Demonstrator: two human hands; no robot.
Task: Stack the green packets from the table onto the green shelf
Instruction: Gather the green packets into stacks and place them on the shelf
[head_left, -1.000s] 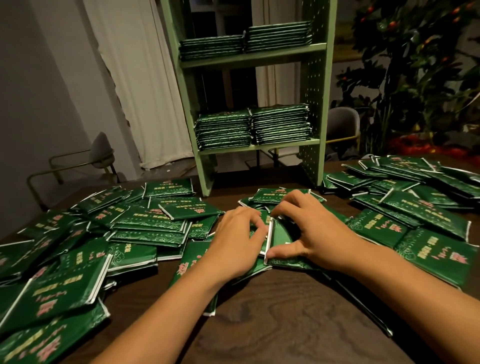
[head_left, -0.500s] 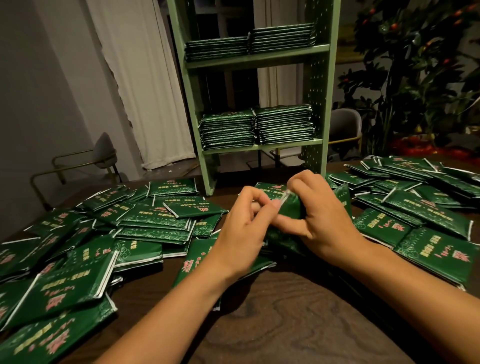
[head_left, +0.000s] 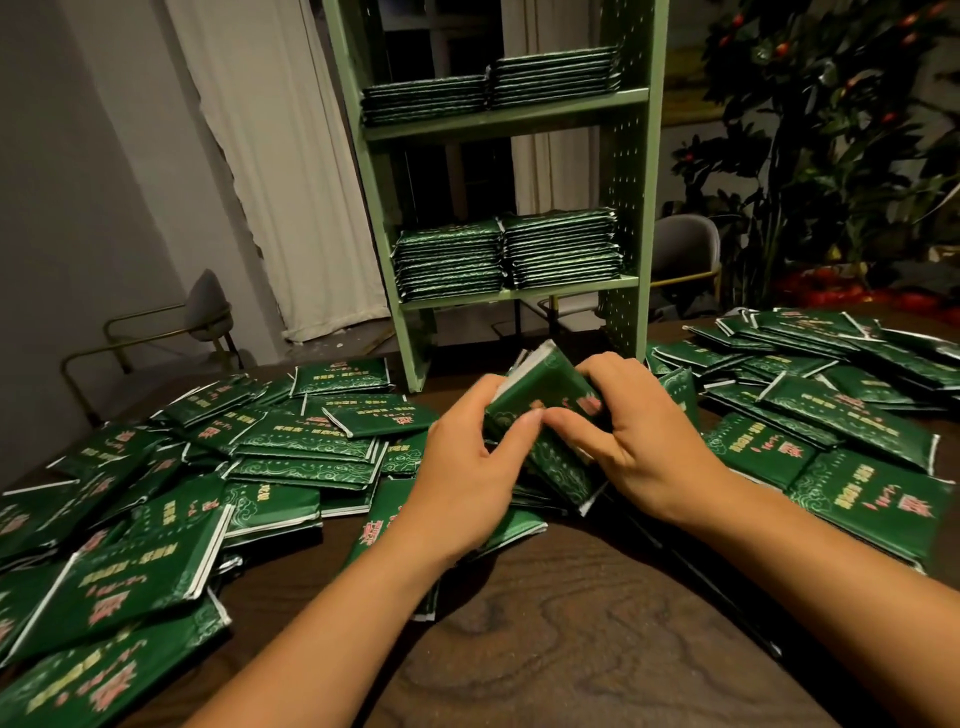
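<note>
Both hands hold a small bundle of green packets (head_left: 545, 384) tilted up just above the table's middle. My left hand (head_left: 462, 467) grips its left side, thumb on the front face. My right hand (head_left: 639, 436) curls round its right side, fingers over the top. Loose green packets lie in a heap at the left (head_left: 291, 447) and another at the right (head_left: 831, 415). The green shelf (head_left: 623, 208) stands at the back of the table, with two packet stacks on its lower board (head_left: 504, 254) and two on its upper board (head_left: 488, 85).
The dark wooden table (head_left: 545, 649) shows bare grain near me. Grey chairs stand at the back left (head_left: 208, 312) and behind the shelf (head_left: 685, 249). A white curtain (head_left: 291, 171) hangs behind, and a leafy plant (head_left: 831, 156) fills the right background.
The hands went from pressing packets flat on the table to lifting a gathered bundle and tilting it upright between them. The view has moved closer to the shelf.
</note>
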